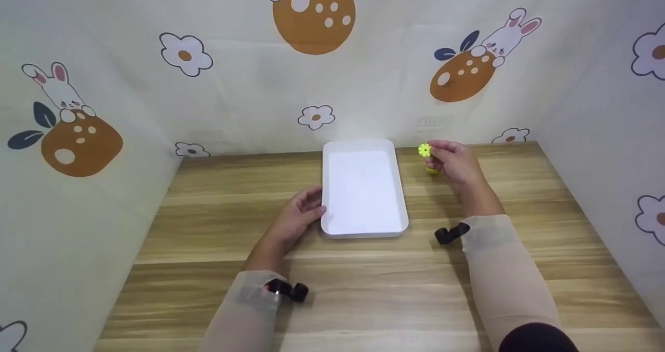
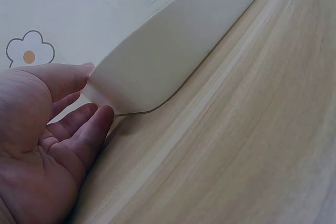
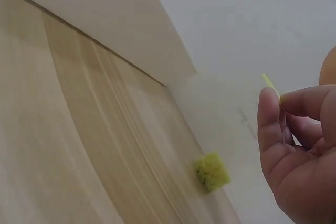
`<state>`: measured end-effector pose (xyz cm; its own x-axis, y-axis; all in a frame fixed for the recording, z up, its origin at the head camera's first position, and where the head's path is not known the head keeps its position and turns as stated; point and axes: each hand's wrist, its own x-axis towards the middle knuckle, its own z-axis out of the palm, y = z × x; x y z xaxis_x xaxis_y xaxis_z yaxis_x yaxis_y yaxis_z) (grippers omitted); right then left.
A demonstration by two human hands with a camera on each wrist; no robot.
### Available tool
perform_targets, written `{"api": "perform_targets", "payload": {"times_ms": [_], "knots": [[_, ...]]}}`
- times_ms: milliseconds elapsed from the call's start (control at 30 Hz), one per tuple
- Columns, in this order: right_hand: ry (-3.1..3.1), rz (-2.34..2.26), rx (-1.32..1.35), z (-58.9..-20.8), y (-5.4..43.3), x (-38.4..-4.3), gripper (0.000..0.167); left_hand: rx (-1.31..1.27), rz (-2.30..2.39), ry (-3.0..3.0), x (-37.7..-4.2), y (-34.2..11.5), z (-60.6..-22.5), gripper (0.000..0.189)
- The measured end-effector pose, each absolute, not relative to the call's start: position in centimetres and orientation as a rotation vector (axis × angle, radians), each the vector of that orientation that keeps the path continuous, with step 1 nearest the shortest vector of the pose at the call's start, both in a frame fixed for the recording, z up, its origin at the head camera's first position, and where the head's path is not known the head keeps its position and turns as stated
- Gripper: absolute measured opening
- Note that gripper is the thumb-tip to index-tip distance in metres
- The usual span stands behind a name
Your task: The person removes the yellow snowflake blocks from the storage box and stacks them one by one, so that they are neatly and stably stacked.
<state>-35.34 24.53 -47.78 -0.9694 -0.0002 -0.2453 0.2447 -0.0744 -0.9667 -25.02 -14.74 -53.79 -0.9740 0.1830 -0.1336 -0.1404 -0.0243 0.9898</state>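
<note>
A white rectangular tray lies on the wooden tabletop, its inside bare. At its near left side my left hand holds the edge, thumb at the rim and curled fingers low against the outer wall in the left wrist view. To the right of the tray, my right hand pinches a small yellow-green notched disc with a hole in its middle, between thumb and forefinger. In the right wrist view the disc shows edge-on. Below that hand sits a yellow block-like piece, mostly hidden in the head view.
The wood-grain table meets a pale cloth backdrop printed with rabbits, oranges and flowers, which rises behind and on both sides. A small black camera is worn on the left wrist and another black camera on the right.
</note>
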Motion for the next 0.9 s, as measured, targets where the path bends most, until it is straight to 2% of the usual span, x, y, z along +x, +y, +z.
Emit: {"api": "perform_targets", "payload": {"times_ms": [467, 900], "knots": [[1.981, -2.214, 0.418, -50.1, 26.9, -36.1, 0.021, 0.045, 2.088, 2.035, -25.3, -15.0, -53.9, 0.063], [2.077, -2.088, 0.422, -51.6, 27.5, -36.2, 0.039, 0.039, 2.091, 2.022, -25.1, -15.0, -54.1, 0.064]]}}
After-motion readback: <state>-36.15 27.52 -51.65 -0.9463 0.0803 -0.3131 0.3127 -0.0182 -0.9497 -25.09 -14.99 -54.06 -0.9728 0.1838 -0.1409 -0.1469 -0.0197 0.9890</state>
